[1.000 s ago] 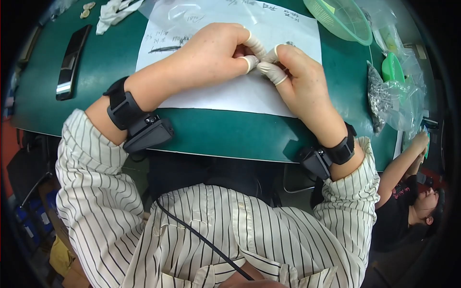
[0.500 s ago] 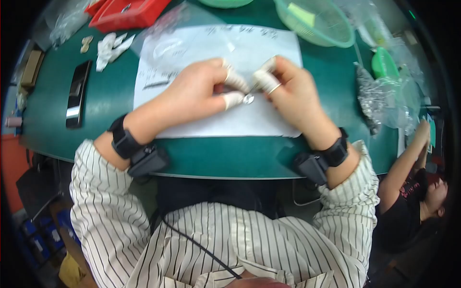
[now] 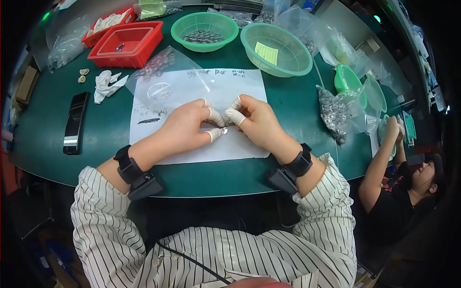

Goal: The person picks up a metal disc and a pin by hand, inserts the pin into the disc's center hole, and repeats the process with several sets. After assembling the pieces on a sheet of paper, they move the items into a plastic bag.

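Note:
Over a white sheet of paper (image 3: 240, 149) with handwriting, my two hands meet with white finger cots on their thumbs and fingertips. My left hand (image 3: 189, 122) pinches a small shiny silver metal piece (image 3: 224, 130) between thumb and fingers. Close beside it, my right hand (image 3: 257, 120) has its thumb and index finger pressed together at the piece; what lies between those fingertips is too small to make out. A clear plastic bag with reddish rings (image 3: 158, 63) overlaps the paper's upper left corner.
Red trays (image 3: 127, 44), a green basket of metal parts (image 3: 205, 31) and a green basket with a yellow note (image 3: 276, 50) stand at the back. On the left lie a phone (image 3: 76, 123) and crumpled tissue (image 3: 108, 86). Right: a bag of metal parts (image 3: 333, 115), a co-worker (image 3: 403, 192).
The whole view has shifted, showing more of the table's far side. My hands stay close together over the paper, with the silver piece still in the left fingertips.

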Demonstrator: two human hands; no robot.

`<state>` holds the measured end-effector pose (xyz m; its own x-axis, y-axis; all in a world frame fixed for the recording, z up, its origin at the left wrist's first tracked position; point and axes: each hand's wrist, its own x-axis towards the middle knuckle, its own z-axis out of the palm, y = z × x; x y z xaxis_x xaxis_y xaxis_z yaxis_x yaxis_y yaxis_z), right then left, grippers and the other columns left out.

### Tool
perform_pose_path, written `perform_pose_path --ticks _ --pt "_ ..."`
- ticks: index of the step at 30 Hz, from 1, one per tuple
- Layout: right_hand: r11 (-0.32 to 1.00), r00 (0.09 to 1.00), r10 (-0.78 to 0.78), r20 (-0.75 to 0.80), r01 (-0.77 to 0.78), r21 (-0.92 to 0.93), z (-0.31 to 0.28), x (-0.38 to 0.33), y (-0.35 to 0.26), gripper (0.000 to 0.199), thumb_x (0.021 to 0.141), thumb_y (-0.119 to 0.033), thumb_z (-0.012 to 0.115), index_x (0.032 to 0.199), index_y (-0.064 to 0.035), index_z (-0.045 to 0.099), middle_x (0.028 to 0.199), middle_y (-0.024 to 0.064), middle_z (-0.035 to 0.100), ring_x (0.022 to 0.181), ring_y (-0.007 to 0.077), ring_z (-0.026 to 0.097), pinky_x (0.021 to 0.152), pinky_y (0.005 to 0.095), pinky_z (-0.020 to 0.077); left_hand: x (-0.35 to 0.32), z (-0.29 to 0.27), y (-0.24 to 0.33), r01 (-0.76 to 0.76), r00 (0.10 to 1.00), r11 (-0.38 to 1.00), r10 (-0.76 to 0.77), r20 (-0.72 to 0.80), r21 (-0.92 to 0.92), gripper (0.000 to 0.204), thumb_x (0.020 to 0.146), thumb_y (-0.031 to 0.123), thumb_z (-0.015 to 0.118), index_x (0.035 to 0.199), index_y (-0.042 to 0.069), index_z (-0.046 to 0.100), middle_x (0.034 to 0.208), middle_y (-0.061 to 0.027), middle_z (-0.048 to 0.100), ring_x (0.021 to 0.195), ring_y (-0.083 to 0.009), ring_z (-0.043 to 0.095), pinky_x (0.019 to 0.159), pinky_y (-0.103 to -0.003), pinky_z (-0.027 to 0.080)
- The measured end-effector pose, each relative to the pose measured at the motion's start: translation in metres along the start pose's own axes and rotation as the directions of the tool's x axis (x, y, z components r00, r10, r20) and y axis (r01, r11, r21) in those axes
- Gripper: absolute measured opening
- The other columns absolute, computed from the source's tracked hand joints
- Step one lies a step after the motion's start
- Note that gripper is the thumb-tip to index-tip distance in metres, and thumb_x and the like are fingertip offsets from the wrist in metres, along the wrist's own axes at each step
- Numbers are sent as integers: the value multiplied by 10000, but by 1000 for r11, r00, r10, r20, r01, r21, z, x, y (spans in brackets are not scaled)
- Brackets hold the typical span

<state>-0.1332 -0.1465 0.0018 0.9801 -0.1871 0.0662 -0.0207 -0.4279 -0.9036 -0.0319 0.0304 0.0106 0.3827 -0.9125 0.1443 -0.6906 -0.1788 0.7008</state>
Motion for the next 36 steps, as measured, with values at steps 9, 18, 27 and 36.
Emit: perform_pose_path --ticks 9,18,27,36 --pt "999 1000 25 11 -25 30 1 -3 4 136 887 -155 619 859 -35 562 695 -7 576 571 41 500 480 196 399 -1 1 3 12 1000 1000 -12 9 -18 157 723 76 698 878 60 682 846 -77 598 782 -212 588 701 -294 491" --pt "994 999 21 31 -24 106 2 -4 -1 108 892 -150 615 865 -56 571 696 -20 571 576 30 497 482 182 389 -3 4 -10 -22 999 1000 23 -46 5 158 737 163 699 866 74 689 808 -89 580 753 -242 571 666 -328 468" --pt "985 996 -78 31 82 -152 15 -6 -6 76 883 -112 625 891 -45 590 726 -20 582 603 40 508 527 175 402 -12 2 -15 -94 991 995 96 -94 17 157 721 75 715 870 60 667 768 -28 525 632 -140 441 556 -272 376" --pt "758 903 -416 103 408 -508 26 -8 -10 116 823 -81 683 842 -2 600 710 30 597 630 88 555 560 214 441 -10 -25 0 38 998 999 -38 45 3 149 751 88 655 886 27 669 743 -88 571 636 -206 519 580 -312 420"
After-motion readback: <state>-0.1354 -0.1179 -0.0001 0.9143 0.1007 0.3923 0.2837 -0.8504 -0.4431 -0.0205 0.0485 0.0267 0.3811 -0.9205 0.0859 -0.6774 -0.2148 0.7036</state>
